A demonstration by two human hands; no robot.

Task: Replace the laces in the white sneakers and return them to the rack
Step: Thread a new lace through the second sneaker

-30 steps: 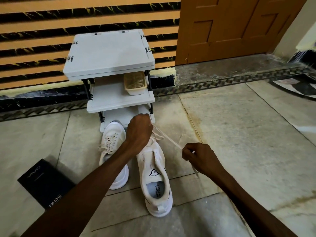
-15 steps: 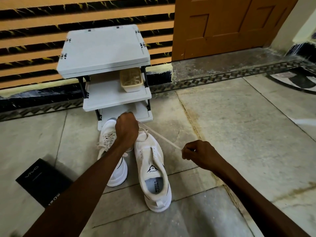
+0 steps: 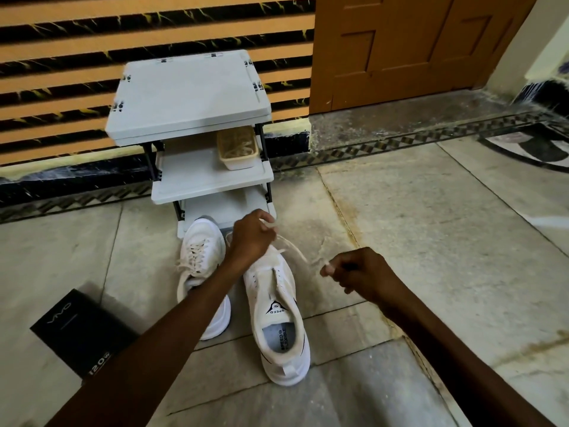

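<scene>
The lace (image 3: pixel 292 245) blurs near the right hand (image 3: pixel 360 272). The left forearm (image 3: pixel 184 318) hides part of 1 sneaker (image 3: pixel 200 254) and the box (image 3: pixel 77 328).

Left hand (image 3: pixel 251 238), right hand (image 3: pixel 360 272) pinch lace (image 3: pixel 296 248); sneaker (image 3: pixel 278 306) below

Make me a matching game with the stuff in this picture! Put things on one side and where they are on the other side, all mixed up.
Things:
1. beige basket
2. black box
3. lace
4. laced sneaker

Places:
A. lying on the floor, left of both shoes
B. held between the left hand and the right hand
C. on the middle shelf of the rack
D. standing on the floor with its toe at the foot of the rack

Right pairs: 1-C, 2-A, 3-B, 4-D.
</scene>
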